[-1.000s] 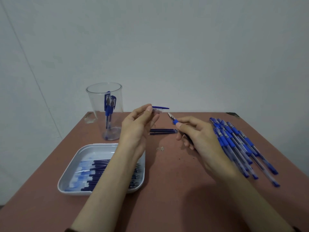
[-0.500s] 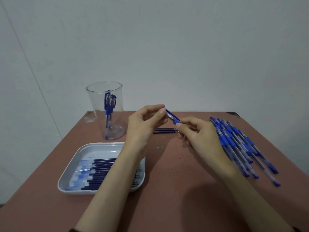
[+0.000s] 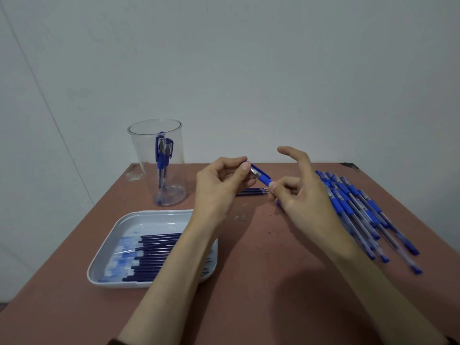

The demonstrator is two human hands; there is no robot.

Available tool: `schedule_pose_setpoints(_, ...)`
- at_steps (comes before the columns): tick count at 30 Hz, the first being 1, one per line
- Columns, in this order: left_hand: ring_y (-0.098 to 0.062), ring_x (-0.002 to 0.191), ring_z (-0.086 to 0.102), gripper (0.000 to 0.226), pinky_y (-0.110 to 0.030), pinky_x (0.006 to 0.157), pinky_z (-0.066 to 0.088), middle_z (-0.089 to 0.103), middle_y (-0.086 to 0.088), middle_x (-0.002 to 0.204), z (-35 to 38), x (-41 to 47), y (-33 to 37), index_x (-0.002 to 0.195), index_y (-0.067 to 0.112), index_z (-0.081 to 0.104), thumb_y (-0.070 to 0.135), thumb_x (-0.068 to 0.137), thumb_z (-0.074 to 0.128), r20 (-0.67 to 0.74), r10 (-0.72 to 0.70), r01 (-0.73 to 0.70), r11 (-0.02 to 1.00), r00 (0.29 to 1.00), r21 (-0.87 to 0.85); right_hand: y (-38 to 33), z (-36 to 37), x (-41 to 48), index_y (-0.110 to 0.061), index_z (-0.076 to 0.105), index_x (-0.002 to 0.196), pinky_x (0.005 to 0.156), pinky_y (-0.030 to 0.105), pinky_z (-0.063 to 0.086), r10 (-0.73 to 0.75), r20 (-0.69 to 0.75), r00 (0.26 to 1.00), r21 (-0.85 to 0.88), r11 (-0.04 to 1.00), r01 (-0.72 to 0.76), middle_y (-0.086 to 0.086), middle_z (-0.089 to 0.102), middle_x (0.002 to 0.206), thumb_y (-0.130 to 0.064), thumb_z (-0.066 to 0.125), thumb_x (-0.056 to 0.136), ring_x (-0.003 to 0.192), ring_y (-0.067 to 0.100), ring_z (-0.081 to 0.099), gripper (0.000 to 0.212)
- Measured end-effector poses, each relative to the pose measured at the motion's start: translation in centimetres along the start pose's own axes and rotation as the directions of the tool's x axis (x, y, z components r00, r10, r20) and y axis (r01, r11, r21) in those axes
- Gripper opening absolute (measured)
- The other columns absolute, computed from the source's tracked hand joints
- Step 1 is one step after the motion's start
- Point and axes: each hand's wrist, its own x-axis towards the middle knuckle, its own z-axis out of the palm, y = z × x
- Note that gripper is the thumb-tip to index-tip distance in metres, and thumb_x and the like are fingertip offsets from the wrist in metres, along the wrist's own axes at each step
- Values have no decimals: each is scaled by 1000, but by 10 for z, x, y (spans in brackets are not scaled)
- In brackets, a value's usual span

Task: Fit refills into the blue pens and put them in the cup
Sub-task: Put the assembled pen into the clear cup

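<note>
Blue cap (image 3: pixel 257 173), apart a second ago, now sits on the pen (image 3: pixel 265 180) above the table (image 3: pixel 249 270); left hand (image 3: pixel 219 185) pinches the cap, right hand (image 3: pixel 306 195) pinches the pen below it, index lifted; I think the cup (image 3: pixel 178 175) comes next

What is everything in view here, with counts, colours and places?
table: one, reddish brown, under everything
cup: one, clear, back left
pens in cup: two, blue, standing inside
tray: one, white, front left
refills in tray: many, dark blue, lying side by side
loose refills: a few, dark blue, on the table behind the hands
pen pile: many, blue and clear, right side
held pen: one, blue, between the hands
hands: two, bare; left hand pinches the pen's upper end, right hand grips its lower end
</note>
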Motion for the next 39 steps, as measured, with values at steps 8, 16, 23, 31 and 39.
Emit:
schedule_pose_setpoints(8, -23, 71, 71, 18, -40, 72, 59, 67, -11, 83, 5, 0, -5, 103, 11, 56, 7, 87, 65, 18, 74, -76, 983, 997, 167, 9, 11, -1, -40, 30, 141, 61, 35, 50, 12, 19, 1000, -20, 1000, -12, -8, 68, 72, -13, 54, 96, 61, 14, 59, 59)
schedule_pose_setpoints(16, -21, 84, 69, 37, -41, 77, 58, 67, -6, 92, -13, -2, 54, 104, 31, 53, 3, 83, 65, -30, 425, -381, 839, 905, 387, 11, 20, -8, -50, 21, 143, 84, 21, 46, 32, 130, 991, -12, 999, -31, -22, 65, 97, -43, 56, 91, 92, -3, 58, 63)
schedule_pose_setpoints(23, 0, 74, 64, 32, -14, 67, 51, 62, 3, 91, -58, 31, 160, 114, 14, 52, 4, 84, 60, 42, 744, -529, 433, 667, 730, 10, 33, -17, -32, 64, 113, 81, 2, 34, -58, 407, 911, -300, 934, 194, -25, 58, 98, -29, 57, 94, 99, -12, 48, 20)
schedule_pose_setpoints(31, -15, 75, 62, 21, -16, 54, 41, 62, -6, 97, -87, 59, 132, 106, 14, 59, 1, 89, 57, 158, 390, -288, 302, 907, 909, 14, 34, -13, -33, 66, 110, 80, 3, 34, -61, 414, 908, -324, 923, 209, -24, 58, 95, -30, 58, 94, 99, -10, 47, 18)
schedule_pose_setpoints(39, -15, 86, 60, 15, -7, 59, 37, 70, -6, 93, -97, 64, 129, 99, 10, 70, 7, 87, 62, 144, 192, -188, 235, 971, 954, 14, 35, -13, -30, 67, 109, 81, 4, 34, -72, 412, 908, -322, 921, 219, -18, 61, 95, -28, 59, 93, 96, -7, 49, 17)
